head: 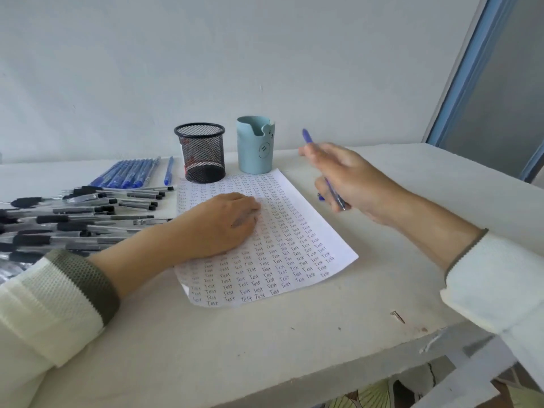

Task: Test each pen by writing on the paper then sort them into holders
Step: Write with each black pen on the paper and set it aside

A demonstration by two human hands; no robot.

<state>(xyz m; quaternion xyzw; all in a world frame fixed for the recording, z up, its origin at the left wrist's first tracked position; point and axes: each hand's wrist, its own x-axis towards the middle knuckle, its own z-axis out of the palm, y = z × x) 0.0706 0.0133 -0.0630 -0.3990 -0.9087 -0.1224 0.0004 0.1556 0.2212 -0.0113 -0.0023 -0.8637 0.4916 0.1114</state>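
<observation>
A white paper [297, 257] covered in rows of the word "Test" lies on the table. My left hand [223, 225] rests flat on its upper left part. My right hand [350, 181], blurred, hovers to the right of the paper and grips a blue pen [308, 136] whose end points up and away. At the paper's far edge stand a black mesh holder [201, 153] and a light blue holder [255, 148]. Several blue pens [129, 172] lie in a row left of the mesh holder. Several black pens [73, 216] are piled further left.
The white table [265, 348] ends in a front edge at the lower right, with chipped spots near it. A plain wall stands close behind the holders. A blue window frame [468, 69] rises at the right.
</observation>
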